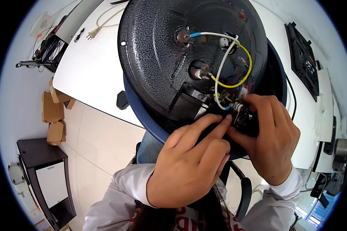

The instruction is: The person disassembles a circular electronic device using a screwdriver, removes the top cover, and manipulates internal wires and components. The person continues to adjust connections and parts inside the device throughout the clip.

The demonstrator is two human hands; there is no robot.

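Right grip (272, 134) partly hides the dark part (241, 117) it pinches.

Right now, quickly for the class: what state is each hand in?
Left hand: half-bent beside the black part; any hold cannot be told.
Right hand: closed around the black part.

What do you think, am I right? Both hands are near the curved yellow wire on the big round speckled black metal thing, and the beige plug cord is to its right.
The side is wrong: in the head view, the beige plug cord lies to the left of the big round speckled black metal thing. The rest stands.
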